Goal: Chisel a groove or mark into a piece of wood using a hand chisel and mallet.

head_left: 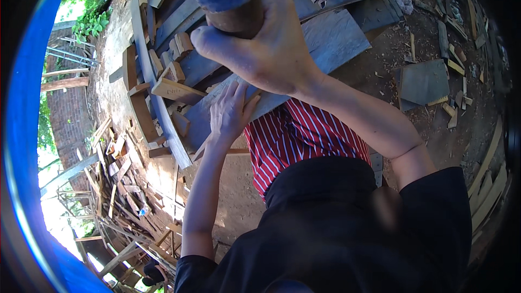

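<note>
The right hand [279, 49] is curled round a dark wooden cylinder [230, 5] above the grey board [334, 40]; the left hand [229, 111] lies fairly flat on that board, seemingly gripping nothing. A loosened grip, I'd say, could drop the cylinder onto it.

Glares with daylight at left, beside curved blue sheet [20, 130] | dapples brown dirt floor [239, 198] with sun | dims rightward | bends and blackens at fisheye rim | blurs in one spot over black cloth shirt [331, 222]
</note>
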The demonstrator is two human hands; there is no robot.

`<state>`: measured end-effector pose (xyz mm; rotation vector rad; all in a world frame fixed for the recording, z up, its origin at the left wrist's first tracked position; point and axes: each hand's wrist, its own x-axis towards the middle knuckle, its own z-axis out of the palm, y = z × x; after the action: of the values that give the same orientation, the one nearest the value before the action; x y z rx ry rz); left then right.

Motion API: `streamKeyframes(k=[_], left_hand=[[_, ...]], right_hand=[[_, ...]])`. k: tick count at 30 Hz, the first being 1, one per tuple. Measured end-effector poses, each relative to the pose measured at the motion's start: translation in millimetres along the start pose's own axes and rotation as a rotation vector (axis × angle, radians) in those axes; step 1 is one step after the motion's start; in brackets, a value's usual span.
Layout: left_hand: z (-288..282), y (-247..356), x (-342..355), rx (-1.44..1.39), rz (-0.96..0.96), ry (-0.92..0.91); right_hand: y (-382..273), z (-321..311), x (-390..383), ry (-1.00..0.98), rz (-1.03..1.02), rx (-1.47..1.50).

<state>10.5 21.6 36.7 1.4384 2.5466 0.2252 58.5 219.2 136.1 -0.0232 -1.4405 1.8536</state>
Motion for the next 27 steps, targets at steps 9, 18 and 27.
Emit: streamKeyframes(k=[9, 18, 27], left_hand=[[2, -3, 3, -0.002, 0.013, 0.070], [3, 0, 0, -0.019, -0.006, 0.067], [6, -2, -2, -0.007, 0.004, 0.074]], right_hand=[[-8, 3, 5, -0.070, 0.029, -0.007], [-33, 1, 24, 0.044, -0.159, 0.201], [8, 3, 1, -0.127, 0.042, -0.027]])
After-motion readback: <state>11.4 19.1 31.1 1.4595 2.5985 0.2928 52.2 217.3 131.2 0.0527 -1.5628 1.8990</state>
